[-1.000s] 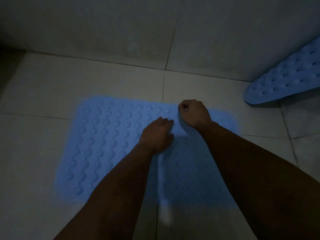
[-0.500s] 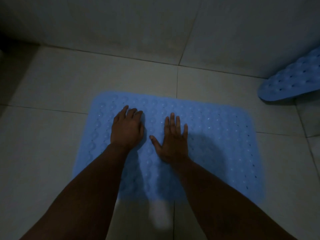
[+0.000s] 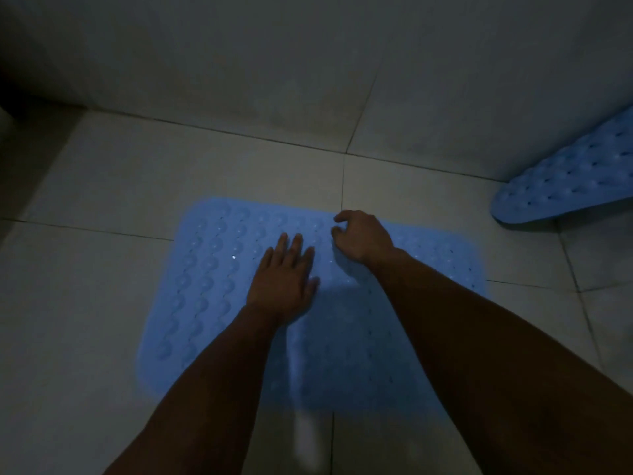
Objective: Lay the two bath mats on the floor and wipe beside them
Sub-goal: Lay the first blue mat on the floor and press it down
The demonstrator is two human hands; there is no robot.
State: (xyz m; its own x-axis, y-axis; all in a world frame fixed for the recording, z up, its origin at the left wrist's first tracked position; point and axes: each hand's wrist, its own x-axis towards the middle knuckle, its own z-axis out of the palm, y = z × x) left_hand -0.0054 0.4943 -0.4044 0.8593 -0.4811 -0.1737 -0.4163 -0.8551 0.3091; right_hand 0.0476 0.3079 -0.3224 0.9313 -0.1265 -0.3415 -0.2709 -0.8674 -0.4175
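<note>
Dim, tiled room seen from above. The floor [image 3: 102,186] is laid with large pale square tiles separated by thin dark grout lines; one grout line runs from the far wall toward the viewer near the middle of the view, and others cross it from left to right. The wall [image 3: 239,63] at the far side is faced with similar pale tiles and meets the floor along a dark joint slanting down to the right. Light is weak and uneven, with the upper left corner [image 3: 20,90] in deep shadow.
</note>
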